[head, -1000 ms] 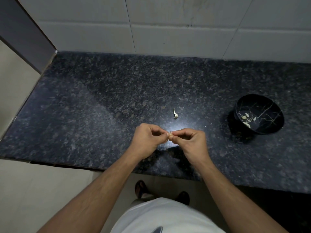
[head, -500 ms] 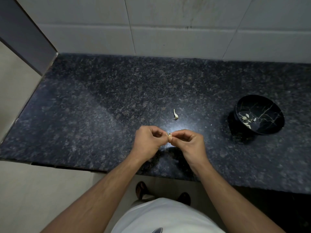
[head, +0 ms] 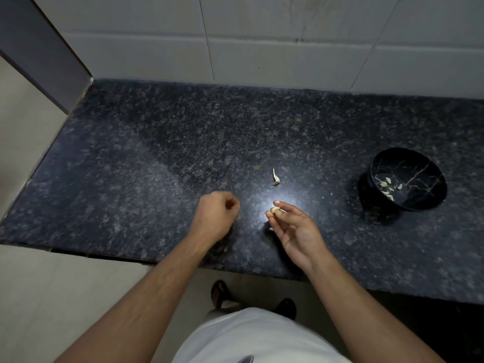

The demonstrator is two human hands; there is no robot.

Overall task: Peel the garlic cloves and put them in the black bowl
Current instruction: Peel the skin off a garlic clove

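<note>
Right hand [head: 293, 226] palm up over the counter [head: 131, 179], thumb and fingertips pinching a garlic clove [head: 274, 209]. Left hand [head: 216, 216] apart from it, fingers curled in; whether they hold a scrap of skin cannot be told. Stem piece [head: 275, 177] lies on the counter beyond the hands. Black bowl [head: 407, 179] stands far right, peeled cloves [head: 389, 188] inside.
</note>
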